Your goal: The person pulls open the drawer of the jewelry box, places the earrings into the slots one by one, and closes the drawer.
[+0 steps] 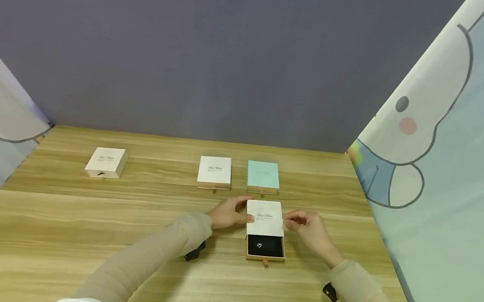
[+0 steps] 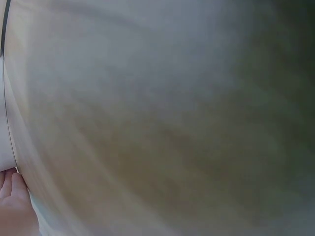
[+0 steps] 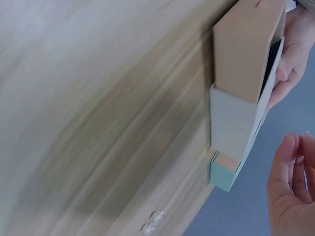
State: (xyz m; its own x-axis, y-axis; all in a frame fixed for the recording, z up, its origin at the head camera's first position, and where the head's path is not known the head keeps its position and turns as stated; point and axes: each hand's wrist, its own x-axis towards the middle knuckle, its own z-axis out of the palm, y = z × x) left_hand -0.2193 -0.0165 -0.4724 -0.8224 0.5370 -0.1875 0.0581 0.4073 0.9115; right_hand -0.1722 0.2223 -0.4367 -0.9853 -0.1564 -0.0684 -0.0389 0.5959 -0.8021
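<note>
left hand (image 1: 230, 213) grips white square cardboard drawer box (image 1: 266, 219) at its nine-o'clock side, thumb on top. tan-rimmed, black-lined drawer (image 1: 273, 248) stands part-way out toward six o'clock; small silver heart-shaped ornament (image 1: 259, 245) lies in it. right hand (image 1: 312, 231) at three o'clock, apart from left, fingertips pinching tiny clear piece (image 3: 306, 133) — too small to identify. pale teal square box (image 1: 264, 174) just beyond, twelve o'clock. step in hand, seemingly: handling tiny piece beside open drawer. next move probably calls for steady left grip — plus light, precise right fingertips.
</note>
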